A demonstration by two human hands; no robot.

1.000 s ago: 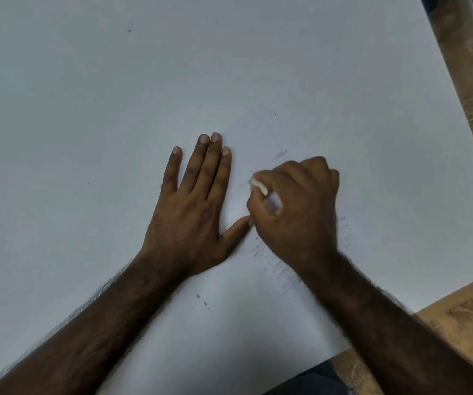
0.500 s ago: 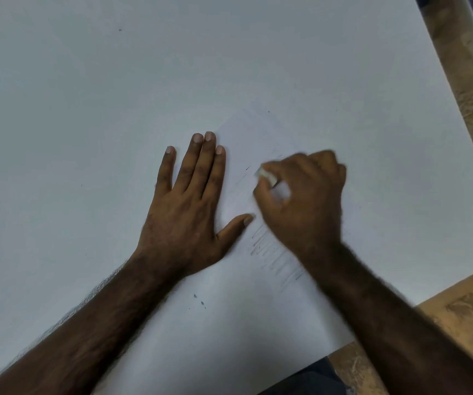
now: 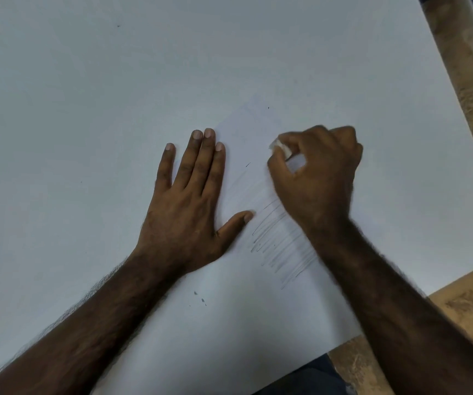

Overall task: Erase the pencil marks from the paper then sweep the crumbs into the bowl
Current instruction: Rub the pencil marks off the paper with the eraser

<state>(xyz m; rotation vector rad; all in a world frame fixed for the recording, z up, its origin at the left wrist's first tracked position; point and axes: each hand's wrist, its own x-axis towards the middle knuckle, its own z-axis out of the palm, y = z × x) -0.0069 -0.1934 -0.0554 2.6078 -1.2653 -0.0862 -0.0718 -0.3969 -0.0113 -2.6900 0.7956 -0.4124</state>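
A white sheet of paper [image 3: 246,143] lies on the white table, its edges faint against the surface. Grey pencil marks [image 3: 280,240] run in slanted strokes across its lower middle. My left hand [image 3: 192,201] rests flat on the sheet's left part, fingers straight, thumb spread toward the strokes. My right hand [image 3: 318,178] pinches a small white eraser [image 3: 280,148] and presses it on the paper above the strokes. A few dark crumbs [image 3: 199,297] lie near my left wrist. No bowl is in view.
The white table [image 3: 87,95] fills most of the view. Its right edge runs diagonally past a tan mottled floor [image 3: 469,89], and floor also shows beyond the near right corner [image 3: 463,306]. Dark cloth [image 3: 309,377] sits at the bottom edge.
My right hand with the eraser has slid up and to the right across the paper, uncovering more of the pencil strokes. My left hand has stayed flat in place.
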